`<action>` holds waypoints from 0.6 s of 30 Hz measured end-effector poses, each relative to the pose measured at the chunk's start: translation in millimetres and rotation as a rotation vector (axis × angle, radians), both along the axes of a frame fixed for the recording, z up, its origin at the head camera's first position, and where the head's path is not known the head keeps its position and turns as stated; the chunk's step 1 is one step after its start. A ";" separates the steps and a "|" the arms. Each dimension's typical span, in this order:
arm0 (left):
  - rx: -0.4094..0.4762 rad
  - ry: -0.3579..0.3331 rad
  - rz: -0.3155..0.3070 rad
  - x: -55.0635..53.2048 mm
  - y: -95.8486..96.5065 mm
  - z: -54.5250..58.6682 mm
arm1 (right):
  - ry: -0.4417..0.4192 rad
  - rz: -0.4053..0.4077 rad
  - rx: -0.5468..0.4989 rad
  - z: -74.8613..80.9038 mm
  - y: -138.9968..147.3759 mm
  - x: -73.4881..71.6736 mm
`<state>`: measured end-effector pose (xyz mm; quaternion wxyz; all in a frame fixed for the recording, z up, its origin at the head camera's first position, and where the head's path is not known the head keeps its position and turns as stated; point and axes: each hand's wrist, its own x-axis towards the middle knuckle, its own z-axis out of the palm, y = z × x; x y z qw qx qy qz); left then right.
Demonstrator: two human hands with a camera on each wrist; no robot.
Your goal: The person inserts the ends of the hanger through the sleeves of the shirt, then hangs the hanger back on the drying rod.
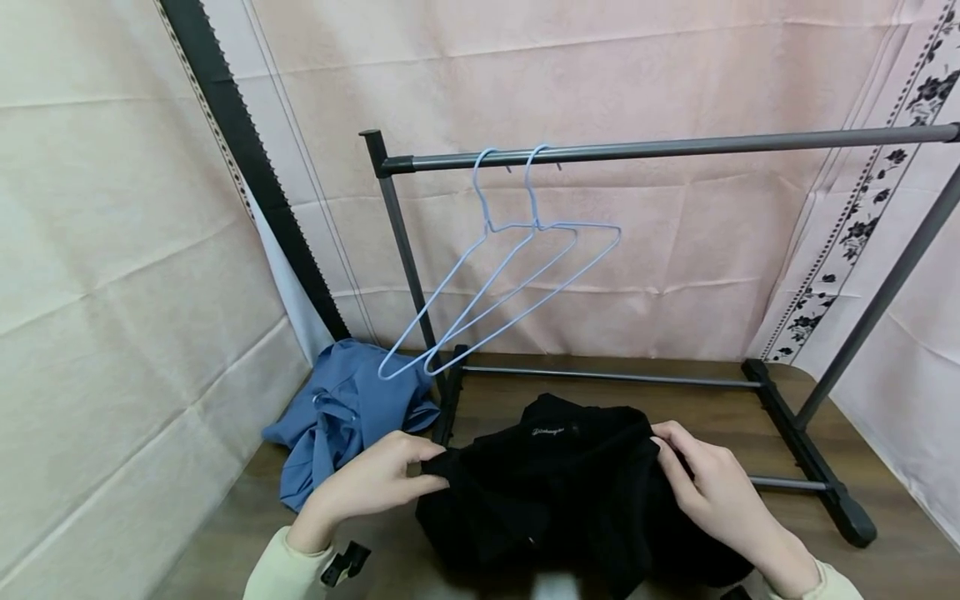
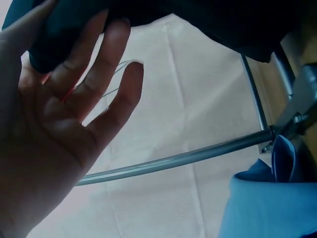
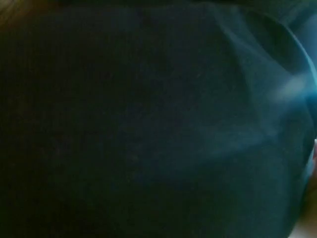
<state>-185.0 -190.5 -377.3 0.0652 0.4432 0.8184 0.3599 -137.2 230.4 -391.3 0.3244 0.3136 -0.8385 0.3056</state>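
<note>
In the head view a black shirt (image 1: 555, 483), with small light lettering near its upper edge, is held up between both hands. My left hand (image 1: 378, 479) pinches its left edge between thumb and fingers. On the opposite edge, my right hand (image 1: 712, 487) grips the fabric near the top. Dark cloth (image 2: 64, 34) lies against the thumb in the left wrist view, where the other fingers extend past it. The right wrist view is almost filled by the blurred dark shirt (image 3: 148, 119), so the right fingertips are hidden there.
Two light-blue hangers (image 1: 480, 292) hang from the grey bar of a clothes rack (image 1: 675, 147), near its left end. A crumpled blue garment (image 1: 337, 408) lies on the wooden table (image 1: 217, 533) left of the rack's foot. Pale curtains (image 1: 637, 75) surround the table.
</note>
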 end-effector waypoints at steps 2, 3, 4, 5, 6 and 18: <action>-0.014 0.005 0.037 -3.3 1.3 -1.8 | -0.021 -0.023 0.009 -1.9 0.3 -0.5; -0.023 0.006 0.058 -5.0 2.1 -3.6 | -0.034 -0.032 0.021 -3.6 0.8 -1.3; -0.039 0.012 0.075 -6.9 3.2 -5.8 | -0.052 -0.042 0.036 -5.6 1.3 -2.6; -0.060 0.012 0.084 -8.9 4.5 -8.8 | -0.075 -0.048 0.050 -8.3 2.0 -4.4; -0.086 0.008 0.088 -10.7 6.0 -12.3 | -0.101 -0.053 0.066 -11.5 2.7 -6.7; -0.260 -0.135 0.116 -23.6 9.6 -46.1 | -0.525 -0.028 0.205 -56.1 6.4 -29.6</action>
